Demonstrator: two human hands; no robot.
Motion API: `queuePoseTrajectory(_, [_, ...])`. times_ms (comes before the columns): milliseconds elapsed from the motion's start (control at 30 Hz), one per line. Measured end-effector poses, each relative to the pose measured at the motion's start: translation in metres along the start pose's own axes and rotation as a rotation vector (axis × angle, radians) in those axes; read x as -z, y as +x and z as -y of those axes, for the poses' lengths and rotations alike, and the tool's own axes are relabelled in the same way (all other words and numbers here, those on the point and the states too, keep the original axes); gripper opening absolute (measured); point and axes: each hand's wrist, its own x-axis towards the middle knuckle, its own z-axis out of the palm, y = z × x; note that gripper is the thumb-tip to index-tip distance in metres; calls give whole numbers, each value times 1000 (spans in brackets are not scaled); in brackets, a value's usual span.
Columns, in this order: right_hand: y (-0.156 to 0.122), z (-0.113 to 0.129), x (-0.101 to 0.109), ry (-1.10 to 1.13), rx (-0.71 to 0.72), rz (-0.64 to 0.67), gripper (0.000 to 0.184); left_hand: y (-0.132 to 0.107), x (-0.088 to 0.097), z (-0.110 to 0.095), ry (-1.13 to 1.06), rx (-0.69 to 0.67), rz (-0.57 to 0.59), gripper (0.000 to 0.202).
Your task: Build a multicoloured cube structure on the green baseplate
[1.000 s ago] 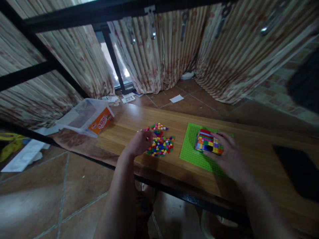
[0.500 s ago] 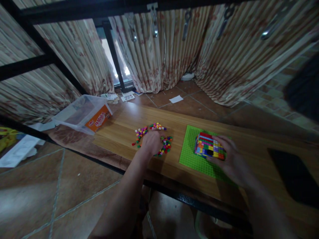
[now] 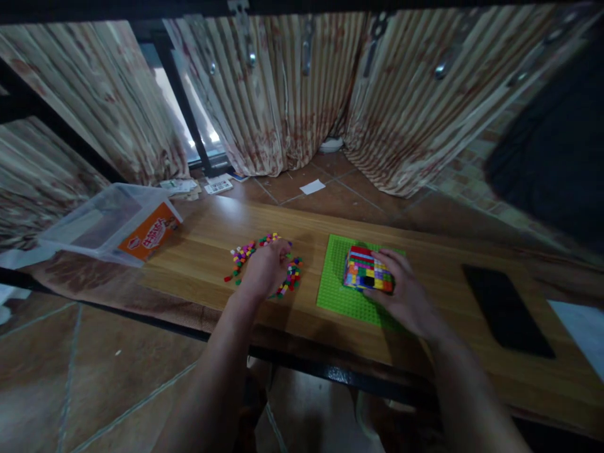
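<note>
My right hand (image 3: 406, 294) grips the right end of a multicoloured block model (image 3: 365, 269), thumb on the near side and fingers on the far side. The model rests on or just over a green studded baseplate (image 3: 334, 286); which one I cannot tell. My left hand (image 3: 265, 269) is over a scattered ring of small loose toy bricks (image 3: 293, 274), its fingers curled together in a pinch. Anything between those fingertips is too small to make out. More loose bricks (image 3: 243, 253) lie on its left side, partly hidden by the hand.
The bricks and baseplate are on a long wooden table (image 3: 198, 251). A clear plastic box (image 3: 106, 220) with an orange label is at its left end. A black flat slab (image 3: 507, 311) lies at right, near a white sheet (image 3: 578, 327). Curtains (image 3: 292, 100) hang behind.
The camera view has turned to the right, so everything appears further left. My left fingers have lifted and drawn together above the loose bricks. My right hand keeps its hold on the block model.
</note>
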Motion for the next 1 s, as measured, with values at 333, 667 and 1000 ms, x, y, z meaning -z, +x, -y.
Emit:
queuePoseTrajectory(333, [0,6,2,70,-1,8,66,-21,-43,-68,-569,-230,47,17])
queuePoseTrajectory(667, [-1,8,1,75,27,0,65,-17,-60,-92,-483,-254,14,15])
queuePoseTrajectory(1000, [-2,8,0,79,23,-4,66,-19,-71,-98,-366,-248,-68,15])
